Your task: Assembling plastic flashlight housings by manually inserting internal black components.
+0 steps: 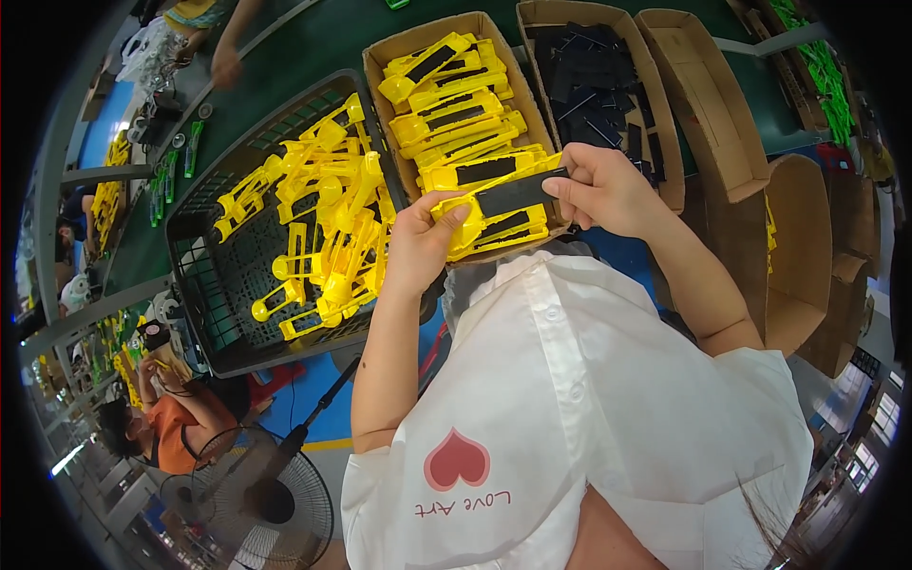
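Observation:
My left hand is closed on the rounded end of a yellow plastic frame part, thumb on top. Between the thumb and fingers of my right hand is the far end of a flat black strip, which lies along the yellow part. Both hands are over the near end of a cardboard box filled with yellow parts, many with a black strip in them. Whether the held strip is attached cannot be seen.
To the left, a black plastic crate holds loose yellow parts. A cardboard box of black strips stands on the right, beside another cardboard box. A standing fan and a person in orange are at lower left.

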Demonstrator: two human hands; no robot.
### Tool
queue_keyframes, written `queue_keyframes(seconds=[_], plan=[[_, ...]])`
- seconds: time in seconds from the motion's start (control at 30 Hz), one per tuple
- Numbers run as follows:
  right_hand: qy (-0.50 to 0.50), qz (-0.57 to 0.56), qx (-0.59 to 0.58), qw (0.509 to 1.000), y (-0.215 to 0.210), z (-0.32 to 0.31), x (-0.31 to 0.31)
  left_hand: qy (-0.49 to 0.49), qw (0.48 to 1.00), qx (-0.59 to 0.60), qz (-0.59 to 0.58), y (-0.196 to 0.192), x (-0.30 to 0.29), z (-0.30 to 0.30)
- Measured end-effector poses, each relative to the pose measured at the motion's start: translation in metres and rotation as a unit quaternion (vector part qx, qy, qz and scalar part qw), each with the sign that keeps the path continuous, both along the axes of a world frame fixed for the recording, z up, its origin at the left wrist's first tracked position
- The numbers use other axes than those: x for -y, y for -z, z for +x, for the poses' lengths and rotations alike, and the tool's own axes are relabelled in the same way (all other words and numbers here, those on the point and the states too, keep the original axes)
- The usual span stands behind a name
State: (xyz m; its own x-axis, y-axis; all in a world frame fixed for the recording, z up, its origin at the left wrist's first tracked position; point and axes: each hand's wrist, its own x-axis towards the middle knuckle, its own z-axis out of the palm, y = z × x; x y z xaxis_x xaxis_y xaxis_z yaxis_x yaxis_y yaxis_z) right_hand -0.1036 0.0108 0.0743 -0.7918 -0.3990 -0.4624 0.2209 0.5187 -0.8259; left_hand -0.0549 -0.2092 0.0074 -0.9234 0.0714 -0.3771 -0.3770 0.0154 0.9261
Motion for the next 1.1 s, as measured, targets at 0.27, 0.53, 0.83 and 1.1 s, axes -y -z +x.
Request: queue_keyframes(seconds=[0.27, 0.53, 0.83, 1.1], plan=[[0.003, 0.003, 0.001, 1.000, 0.009, 0.000, 0.002, 0.004, 0.998, 0.012, 0.060, -0.004, 0.004, -0.003], [-0.014, 0.080, -0.023, 0.996, 0.016, -0.006, 0.008, -0.025, 0.997, 0.004, 0.079, -0.003, 0.002, -0.004], [-0.060, 0.314, -0.226, 0.920, 0.047, -0.020, 0.010, -0.035, 0.998, -0.010, 0.052, 0.012, -0.006, -0.008], [0.016, -0.020, 0.074, 0.997, 0.078, -0.030, -0.020, 0.021, 0.999, -0.049, -0.001, 0.016, -0.009, -0.014]])
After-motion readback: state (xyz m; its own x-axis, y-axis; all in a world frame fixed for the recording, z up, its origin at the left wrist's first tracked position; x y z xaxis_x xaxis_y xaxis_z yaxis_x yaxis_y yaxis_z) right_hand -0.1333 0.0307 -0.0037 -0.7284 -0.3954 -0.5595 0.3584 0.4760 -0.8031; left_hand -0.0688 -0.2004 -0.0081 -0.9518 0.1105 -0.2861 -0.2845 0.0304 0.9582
